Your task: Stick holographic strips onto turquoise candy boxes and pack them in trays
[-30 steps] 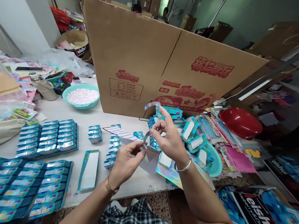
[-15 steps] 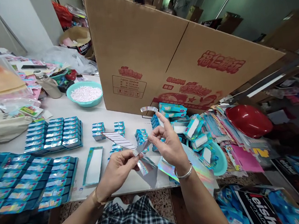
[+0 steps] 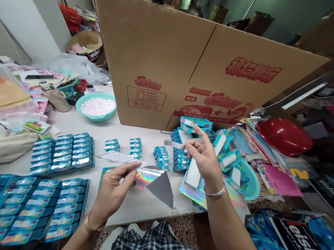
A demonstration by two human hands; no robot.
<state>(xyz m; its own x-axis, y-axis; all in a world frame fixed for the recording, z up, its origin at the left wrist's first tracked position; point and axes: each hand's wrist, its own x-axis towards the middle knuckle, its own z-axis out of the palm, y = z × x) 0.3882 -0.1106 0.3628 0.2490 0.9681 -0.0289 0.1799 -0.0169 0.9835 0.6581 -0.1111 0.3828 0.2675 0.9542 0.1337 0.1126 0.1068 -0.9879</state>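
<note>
My left hand (image 3: pixel 112 190) pinches a holographic sticker sheet (image 3: pixel 153 180) with a grey backing, held just above the table's front edge. My right hand (image 3: pixel 204 158), with a silver bangle on the wrist, pinches a narrow shiny strip (image 3: pixel 173 143) lifted off to the right of the sheet. Small blue boxes (image 3: pixel 161 157) stand in short stacks just beyond both hands. A heap of open blue boxes (image 3: pixel 226 154) lies under and right of my right hand.
A big cardboard carton (image 3: pixel 177 56) stands behind the hands. A teal bowl of white pellets (image 3: pixel 96 106) sits at the back left. Rows of filled blue boxes (image 3: pixel 62 152) and trays (image 3: pixel 29 207) cover the left. A red bowl (image 3: pixel 284 136) lies at the right.
My hands have drawn apart: the right has pulled the strip away up and to the right, and the left has lowered the sheet toward the table.
</note>
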